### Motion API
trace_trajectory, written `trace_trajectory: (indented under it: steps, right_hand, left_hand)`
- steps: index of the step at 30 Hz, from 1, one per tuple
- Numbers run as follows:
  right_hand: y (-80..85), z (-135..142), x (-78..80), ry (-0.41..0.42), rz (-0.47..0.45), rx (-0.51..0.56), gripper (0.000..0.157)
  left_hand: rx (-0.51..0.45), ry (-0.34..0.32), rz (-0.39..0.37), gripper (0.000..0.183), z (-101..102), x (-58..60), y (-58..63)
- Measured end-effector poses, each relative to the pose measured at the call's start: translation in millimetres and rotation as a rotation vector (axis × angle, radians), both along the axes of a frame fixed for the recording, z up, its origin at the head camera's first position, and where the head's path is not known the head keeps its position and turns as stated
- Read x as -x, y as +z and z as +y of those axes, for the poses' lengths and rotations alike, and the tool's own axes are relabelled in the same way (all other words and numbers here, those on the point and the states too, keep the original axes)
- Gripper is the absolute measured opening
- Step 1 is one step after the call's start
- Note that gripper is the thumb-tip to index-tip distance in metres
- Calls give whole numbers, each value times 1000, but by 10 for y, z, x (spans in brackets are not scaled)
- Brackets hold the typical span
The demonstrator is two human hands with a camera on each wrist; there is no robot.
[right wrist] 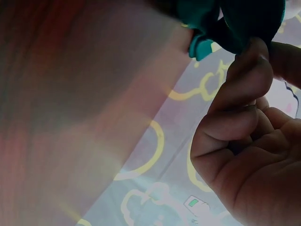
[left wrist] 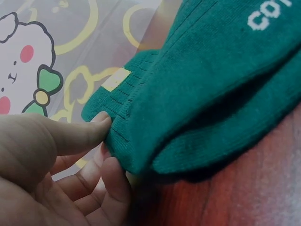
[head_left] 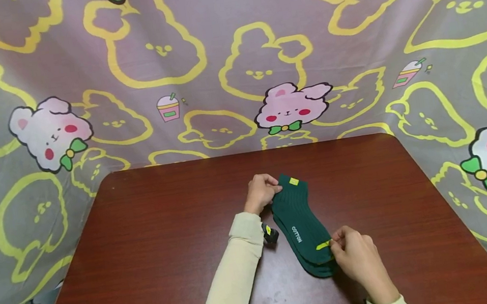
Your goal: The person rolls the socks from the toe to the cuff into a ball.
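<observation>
We are seeing the green socks [head_left: 300, 216] lying on the brown tabletop [head_left: 154, 246], well inside its side edges, with wood stretching broadly to left and right. The left hand [head_left: 261, 193] is pinching the cuff [head_left: 294, 192], and the right hand [head_left: 361, 255] is pinching the toe between thumb and curled fingers. The left wrist view is revealing a gap between layers; only the head view is showing COTTON [head_left: 297, 234] whole.

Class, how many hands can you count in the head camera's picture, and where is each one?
2: the left hand pinches the green socks at the cuff end, near the yellow patch; the right hand pinches them at the toe end.
</observation>
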State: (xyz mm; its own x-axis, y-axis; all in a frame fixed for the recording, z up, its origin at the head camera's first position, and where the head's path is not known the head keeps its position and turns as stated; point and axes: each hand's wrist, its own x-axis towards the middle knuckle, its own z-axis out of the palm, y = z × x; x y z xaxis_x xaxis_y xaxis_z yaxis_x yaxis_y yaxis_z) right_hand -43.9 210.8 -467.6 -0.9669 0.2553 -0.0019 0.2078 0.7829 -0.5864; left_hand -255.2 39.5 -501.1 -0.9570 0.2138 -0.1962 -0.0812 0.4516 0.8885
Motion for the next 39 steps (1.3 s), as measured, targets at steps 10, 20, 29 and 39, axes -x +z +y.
trace_trajectory:
  steps: [10, 20, 29, 39]
  right_hand:
    - [-91, 37, 1, 11, -30, 5, 5]
    - [-140, 75, 14, 22, -46, -1, 5]
    - [-183, 81, 15, 40, -63, -16, 7]
    - [-206, 74, 28, 49, -71, -5, 13]
  left_hand:
    - [92, -23, 71, 9, -8, 15, -47]
    - [221, -22, 115, 12, 10, 31, -52]
    - [283, -17, 145, 15, 7, 39, -87]
    - [311, -13, 128, 15, 36, 26, -68]
